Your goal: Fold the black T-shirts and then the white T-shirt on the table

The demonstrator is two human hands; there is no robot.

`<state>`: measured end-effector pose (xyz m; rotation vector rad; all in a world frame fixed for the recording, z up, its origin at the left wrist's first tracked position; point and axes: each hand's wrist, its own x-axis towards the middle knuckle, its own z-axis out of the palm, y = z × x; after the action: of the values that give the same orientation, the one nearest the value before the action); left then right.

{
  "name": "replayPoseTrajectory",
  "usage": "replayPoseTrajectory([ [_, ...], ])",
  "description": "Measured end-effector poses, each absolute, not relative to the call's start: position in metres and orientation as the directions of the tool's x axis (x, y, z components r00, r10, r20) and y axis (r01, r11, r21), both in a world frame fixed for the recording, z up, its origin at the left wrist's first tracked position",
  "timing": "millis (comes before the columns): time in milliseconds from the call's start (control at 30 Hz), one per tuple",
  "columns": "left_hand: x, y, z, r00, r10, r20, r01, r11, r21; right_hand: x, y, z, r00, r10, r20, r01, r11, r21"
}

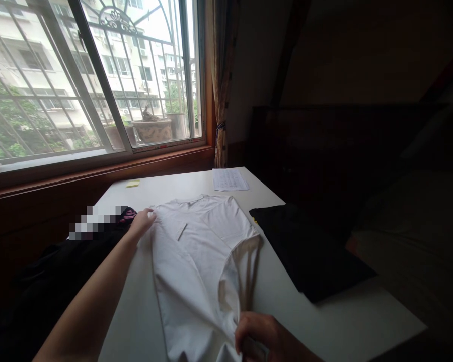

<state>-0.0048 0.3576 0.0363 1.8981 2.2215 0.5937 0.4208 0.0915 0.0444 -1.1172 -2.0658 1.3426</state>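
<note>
A white T-shirt (196, 251) lies spread over the white table, its neckline toward the window and one sleeve folded inward on the left. My left hand (144, 220) is closed at the shirt's upper left edge, near the shoulder, with the fingertips pinching the cloth. Close to me, my right hand (260, 332) is wrapped round the lower right side of the shirt, lifting the fabric into loose folds. The shirt's lower end runs out of the picture at the bottom.
A folded black garment (305, 251) lies on the right of the white table (347, 322). Dark clothes (94, 251) are heaped on the left. Printed sheets (230, 179) and a yellow sticky note (133, 183) rest at the far end, below the window (136, 75).
</note>
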Motion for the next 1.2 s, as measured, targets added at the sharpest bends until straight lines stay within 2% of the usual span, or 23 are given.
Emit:
replayPoseTrajectory([
  [167,0.015,0.383,0.031,-0.303,0.952,0.041,0.900,0.272,0.340,0.413,0.090,0.016,-0.615,0.788,0.026,0.293,0.260,-0.920],
  [300,0.019,0.385,0.031,-0.309,0.951,0.007,0.911,0.295,0.288,0.407,0.091,0.010,-0.653,0.755,0.067,0.238,0.288,-0.927],
  [500,-0.011,0.374,0.033,-0.274,0.962,-0.004,0.936,0.267,0.231,0.420,0.094,0.034,-0.492,0.870,-0.038,0.454,0.219,-0.863],
  [733,-0.042,0.342,0.038,-0.255,0.966,-0.045,0.936,0.258,0.239,0.458,0.116,0.062,-0.374,0.927,0.024,0.544,0.240,-0.804],
  [933,-0.038,0.292,0.058,-0.187,0.981,-0.047,0.930,0.192,0.314,0.501,0.149,0.105,-0.300,0.953,0.048,0.543,0.211,-0.813],
  [1033,-0.029,0.251,0.066,-0.178,0.983,-0.046,0.875,0.180,0.449,0.515,0.156,0.137,-0.317,0.948,0.035,0.573,0.221,-0.789],
  [1200,-0.024,0.162,0.057,-0.272,0.955,-0.118,0.693,0.280,0.665,0.531,0.159,0.167,-0.355,0.935,0.020,0.616,0.250,-0.747],
])
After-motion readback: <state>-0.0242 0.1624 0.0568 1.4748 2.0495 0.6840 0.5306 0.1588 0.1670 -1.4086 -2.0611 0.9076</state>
